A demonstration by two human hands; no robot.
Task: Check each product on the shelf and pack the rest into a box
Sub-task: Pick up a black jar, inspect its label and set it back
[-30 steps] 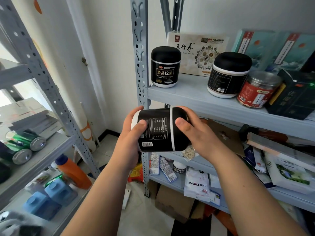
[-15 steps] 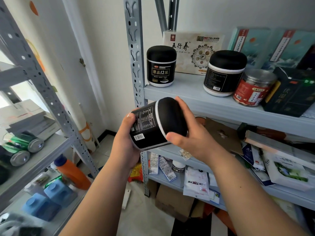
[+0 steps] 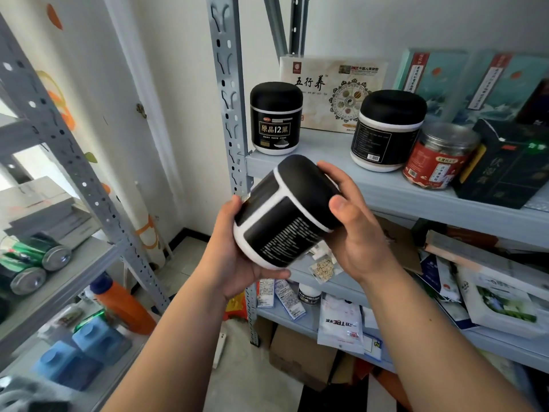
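Tilted black jar (image 3: 285, 215) held just off the shelf's (image 3: 386, 191) front-left corner. The left hand (image 3: 234, 263) cups its base and the right hand (image 3: 356, 233) grips its lid. Inspection apparently early: rear black jar (image 3: 276, 117), second black jar (image 3: 389, 129) and red-label jar (image 3: 439, 156) stand on the shelf, seemingly nothing packed.

The left hand (image 3: 234, 260) and the right hand (image 3: 361, 239) are bare. Both arms are bare as well: the left forearm (image 3: 184, 343) and the right forearm (image 3: 421, 337) show only skin from the wrist down to the lower edge. Each arm looks smooth and broadens from a narrow wrist toward that edge. The right thumb's nail (image 3: 337, 206) is short and plain. Any clothing lies outside the view.
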